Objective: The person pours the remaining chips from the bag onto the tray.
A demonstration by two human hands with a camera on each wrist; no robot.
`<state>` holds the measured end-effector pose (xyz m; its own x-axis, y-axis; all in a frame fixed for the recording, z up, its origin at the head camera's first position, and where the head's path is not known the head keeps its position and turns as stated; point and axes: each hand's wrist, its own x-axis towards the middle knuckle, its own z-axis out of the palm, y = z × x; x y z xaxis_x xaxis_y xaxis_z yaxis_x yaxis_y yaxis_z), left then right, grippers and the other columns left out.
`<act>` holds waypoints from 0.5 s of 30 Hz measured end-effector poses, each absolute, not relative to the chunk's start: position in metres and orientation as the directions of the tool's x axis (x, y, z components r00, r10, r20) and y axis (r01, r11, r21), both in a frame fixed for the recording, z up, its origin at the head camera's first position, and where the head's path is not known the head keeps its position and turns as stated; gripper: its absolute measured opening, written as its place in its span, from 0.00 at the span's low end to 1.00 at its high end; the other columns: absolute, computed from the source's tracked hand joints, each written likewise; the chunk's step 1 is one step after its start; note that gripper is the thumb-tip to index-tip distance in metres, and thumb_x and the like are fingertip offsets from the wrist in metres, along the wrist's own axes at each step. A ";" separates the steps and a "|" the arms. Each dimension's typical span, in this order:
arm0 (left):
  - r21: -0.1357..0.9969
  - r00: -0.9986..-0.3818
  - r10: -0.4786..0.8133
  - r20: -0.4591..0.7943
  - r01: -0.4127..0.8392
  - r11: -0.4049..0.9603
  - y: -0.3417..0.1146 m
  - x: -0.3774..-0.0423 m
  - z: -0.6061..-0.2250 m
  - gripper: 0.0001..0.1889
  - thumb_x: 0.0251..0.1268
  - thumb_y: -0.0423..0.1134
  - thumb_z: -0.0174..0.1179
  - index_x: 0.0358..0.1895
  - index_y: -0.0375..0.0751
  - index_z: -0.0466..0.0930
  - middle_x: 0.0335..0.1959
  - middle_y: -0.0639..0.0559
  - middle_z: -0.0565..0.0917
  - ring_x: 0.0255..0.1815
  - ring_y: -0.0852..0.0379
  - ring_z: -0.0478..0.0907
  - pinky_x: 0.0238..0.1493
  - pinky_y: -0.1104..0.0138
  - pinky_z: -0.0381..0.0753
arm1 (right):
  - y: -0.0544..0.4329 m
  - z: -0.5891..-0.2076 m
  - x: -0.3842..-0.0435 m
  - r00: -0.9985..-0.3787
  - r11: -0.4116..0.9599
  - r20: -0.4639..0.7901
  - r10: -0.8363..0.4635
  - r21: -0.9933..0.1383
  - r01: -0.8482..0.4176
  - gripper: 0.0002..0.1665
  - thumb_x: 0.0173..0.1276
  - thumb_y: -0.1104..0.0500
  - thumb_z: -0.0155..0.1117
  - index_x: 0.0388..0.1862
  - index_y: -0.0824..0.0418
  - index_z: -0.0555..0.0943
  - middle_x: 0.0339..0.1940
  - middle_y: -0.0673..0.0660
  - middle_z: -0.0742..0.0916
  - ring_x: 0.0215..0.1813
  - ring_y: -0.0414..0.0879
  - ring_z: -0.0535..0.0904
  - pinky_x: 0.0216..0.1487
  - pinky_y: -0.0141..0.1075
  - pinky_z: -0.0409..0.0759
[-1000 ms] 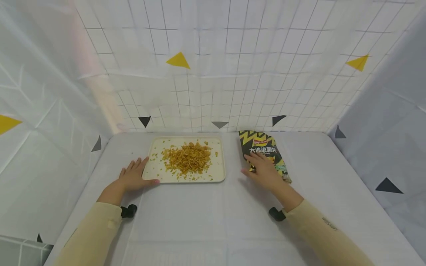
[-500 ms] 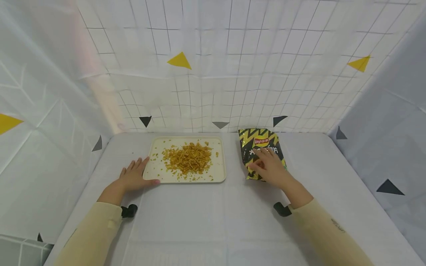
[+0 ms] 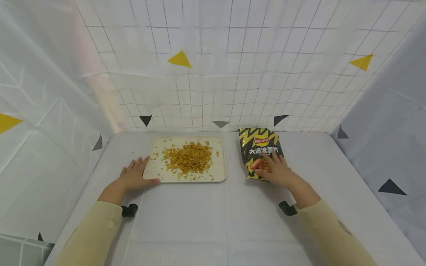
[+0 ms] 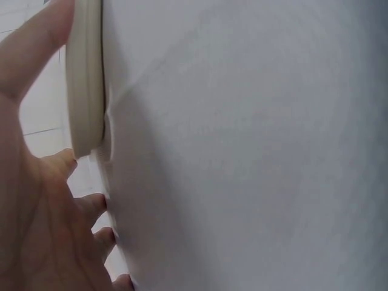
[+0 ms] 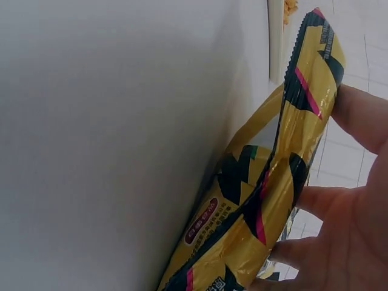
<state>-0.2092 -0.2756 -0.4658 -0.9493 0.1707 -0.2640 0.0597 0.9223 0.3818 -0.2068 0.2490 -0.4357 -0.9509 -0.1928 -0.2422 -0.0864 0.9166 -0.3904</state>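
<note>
Chips [image 3: 188,158] already lie heaped on our tray [image 3: 220,176]; our left hand [image 3: 133,178] rests flat against its corner, our right hand [image 3: 277,170] grips the bag [image 3: 261,146] on the counter [image 3: 206,218].

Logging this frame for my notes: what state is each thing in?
Tray: flat on the table, holding chips.
Crushed chips: piled mid-tray, crumbs scattered around.
Chip bag: lying on the table, near end in the right hand.
Left hand: open, thumb against the tray's corner.
Right hand: gripping the bag.
</note>
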 end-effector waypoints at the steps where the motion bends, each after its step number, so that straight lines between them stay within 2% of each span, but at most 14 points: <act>1: 0.382 -0.950 0.170 -0.263 0.060 0.922 -0.276 -0.209 -0.466 0.63 0.55 0.74 0.61 0.81 0.37 0.40 0.78 0.25 0.42 0.77 0.24 0.36 0.69 0.29 0.36 | 0.247 -0.436 -0.207 -0.950 0.917 -0.244 -0.195 -0.390 -0.088 0.57 0.70 0.27 0.51 0.83 0.60 0.47 0.80 0.75 0.42 0.76 0.80 0.34 0.63 0.80 0.46; 15: 0.379 -0.947 0.171 -0.273 0.058 0.924 -0.278 -0.211 -0.468 0.65 0.53 0.76 0.60 0.81 0.36 0.39 0.78 0.25 0.41 0.77 0.23 0.34 0.69 0.28 0.34 | 0.229 -0.438 -0.213 -0.938 0.949 -0.309 -0.155 -0.312 -0.054 0.58 0.71 0.24 0.44 0.83 0.61 0.45 0.80 0.74 0.40 0.77 0.79 0.33 0.62 0.81 0.44</act>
